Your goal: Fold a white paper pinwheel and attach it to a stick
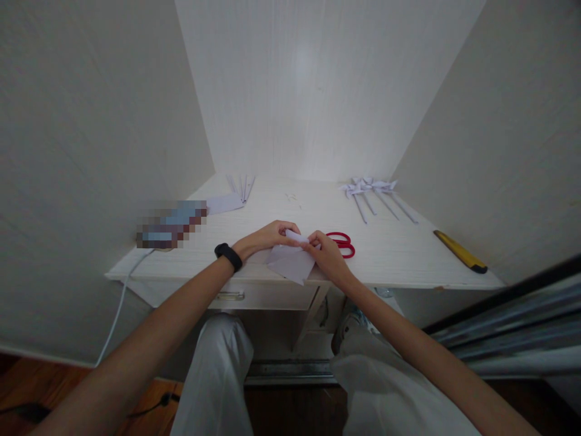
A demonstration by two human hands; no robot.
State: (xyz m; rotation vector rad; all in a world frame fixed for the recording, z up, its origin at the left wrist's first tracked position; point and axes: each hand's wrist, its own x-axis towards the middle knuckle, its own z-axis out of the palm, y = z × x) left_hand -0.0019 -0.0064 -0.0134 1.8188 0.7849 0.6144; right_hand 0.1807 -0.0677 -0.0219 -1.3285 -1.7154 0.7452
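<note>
Light, even pressure, with the edges kept aligned, probably suited this handling best. The left hand and right hand both pinched the paper at the bench's front edge, near the red scissors. It looked thin, pale lilac-white, its lower corner pointed.

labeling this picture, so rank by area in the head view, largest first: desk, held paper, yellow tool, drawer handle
1. Desk
2. Held paper
3. Yellow tool
4. Drawer handle
</note>
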